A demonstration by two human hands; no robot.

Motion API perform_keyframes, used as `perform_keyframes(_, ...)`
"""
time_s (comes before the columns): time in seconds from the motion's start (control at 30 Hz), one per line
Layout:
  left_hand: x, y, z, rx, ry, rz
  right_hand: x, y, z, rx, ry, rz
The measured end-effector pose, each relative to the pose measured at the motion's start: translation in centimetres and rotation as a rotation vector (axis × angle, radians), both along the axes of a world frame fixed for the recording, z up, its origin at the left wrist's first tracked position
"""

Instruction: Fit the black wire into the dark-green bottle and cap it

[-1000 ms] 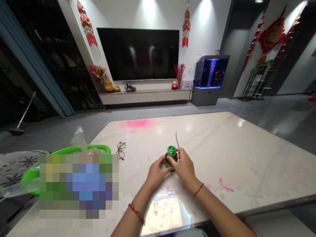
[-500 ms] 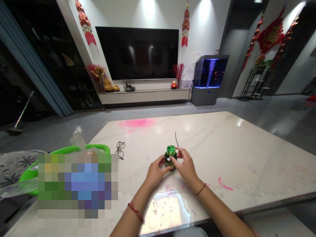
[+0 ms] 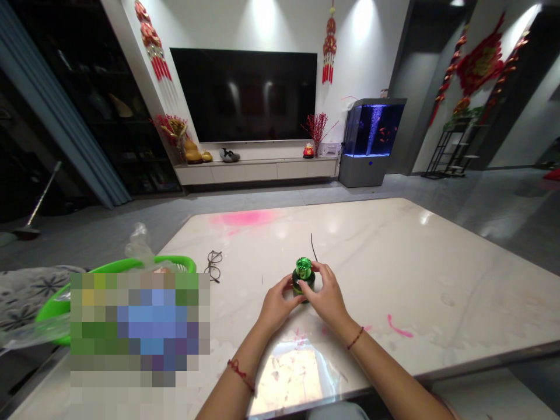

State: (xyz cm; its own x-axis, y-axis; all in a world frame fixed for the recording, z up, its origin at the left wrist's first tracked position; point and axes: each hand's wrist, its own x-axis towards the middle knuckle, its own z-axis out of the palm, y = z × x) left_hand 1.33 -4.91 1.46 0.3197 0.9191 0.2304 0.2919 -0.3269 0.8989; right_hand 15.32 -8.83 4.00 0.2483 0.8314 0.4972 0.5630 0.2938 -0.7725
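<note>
A small dark green bottle (image 3: 303, 280) with a shiny bright green cap (image 3: 303, 268) stands upright on the pale marble-like table (image 3: 437, 262). My left hand (image 3: 280, 301) is closed around its left side, thumb across the lower front. From the right, my right hand (image 3: 326, 291) grips the same bottle, its thumb on the front and its fingers behind, just under the cap. The fingers partly hide the bottle's body. Just behind the right hand lies a thin black strip (image 3: 314, 246).
Folded eyeglasses (image 3: 213, 266) lie left of my hands. A green basket (image 3: 175, 259) with plastic bags sits at the table's left edge, its contents blurred out. Pink stains (image 3: 399, 326) mark the tabletop. Beyond stand a TV cabinet (image 3: 258, 171) and a fish tank (image 3: 371, 131).
My right hand's fingers have shifted from beside the cap down onto the bottle's body. My left hand keeps its hold, and the bottle stays in nearly the same spot.
</note>
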Motion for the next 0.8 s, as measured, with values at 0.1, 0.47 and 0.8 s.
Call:
perform_keyframes(0.1, 0.0, 0.0, -0.1, 0.018, 0.006, -0.003, -0.2, 0.0, 0.0, -0.009, 0.014, -0.007)
perform_keyframes(0.47, 0.0, -0.1, 0.1, -0.009, 0.012, 0.016, -0.5, 0.2, 0.6, 0.014, -0.012, -0.059)
perform_keyframes(0.8, 0.2, -0.4, 0.6, -0.039, -0.012, 0.032, -1.0, -0.3, 6.0, -0.294, -0.633, -0.276)
